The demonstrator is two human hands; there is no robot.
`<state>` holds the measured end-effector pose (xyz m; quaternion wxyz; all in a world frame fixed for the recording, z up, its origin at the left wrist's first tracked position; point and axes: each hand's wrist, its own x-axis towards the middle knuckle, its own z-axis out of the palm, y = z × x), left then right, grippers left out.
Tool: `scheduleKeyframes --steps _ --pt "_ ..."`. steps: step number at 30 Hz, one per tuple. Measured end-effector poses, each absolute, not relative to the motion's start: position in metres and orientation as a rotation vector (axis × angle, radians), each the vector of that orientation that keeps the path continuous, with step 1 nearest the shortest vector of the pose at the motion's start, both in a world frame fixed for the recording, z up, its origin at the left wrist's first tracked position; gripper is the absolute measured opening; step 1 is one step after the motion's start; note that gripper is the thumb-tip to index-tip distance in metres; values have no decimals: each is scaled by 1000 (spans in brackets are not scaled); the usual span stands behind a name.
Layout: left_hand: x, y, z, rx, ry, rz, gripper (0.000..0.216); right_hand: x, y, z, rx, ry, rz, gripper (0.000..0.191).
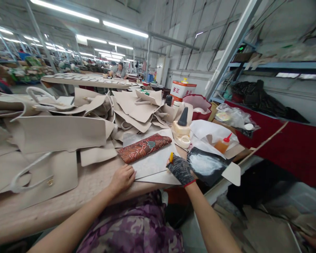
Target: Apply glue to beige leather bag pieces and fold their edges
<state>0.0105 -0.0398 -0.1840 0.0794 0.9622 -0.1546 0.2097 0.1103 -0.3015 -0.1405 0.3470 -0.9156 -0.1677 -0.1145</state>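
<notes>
My left hand (124, 177), bare, has its fingers curled together at the near left edge of a pale flat sheet (151, 169) on the table. In my right hand (181, 170), which wears a dark knit fingerless glove with a red cuff, a small yellow-handled tool (171, 157) is gripped; its working end is hidden. Beyond both hands a brown patterned wallet-like piece (144, 147) lies on the sheet. Right of the glove is a black board (206, 165) smeared with something white. A cream squeeze bottle (181, 130) with a black nozzle stands behind the glove.
Beige bag pieces (60, 133) with handles are piled across the left and back. An orange glue bottle (223, 143) with a red tip leans at right. Behind stand a white-and-orange can (183, 90) and a dark red container (200, 107). A person (119, 72) sits far back.
</notes>
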Motion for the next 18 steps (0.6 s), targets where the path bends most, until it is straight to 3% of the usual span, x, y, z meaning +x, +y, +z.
scheduleKeyframes --steps 7,18 --pt "12 -31 -185 2422 -90 465 33 55 -207 -158 -1907 -693 132 21" --pt "11 -31 -186 2524 -67 399 36 53 -205 -154 -2096 -769 56 19"
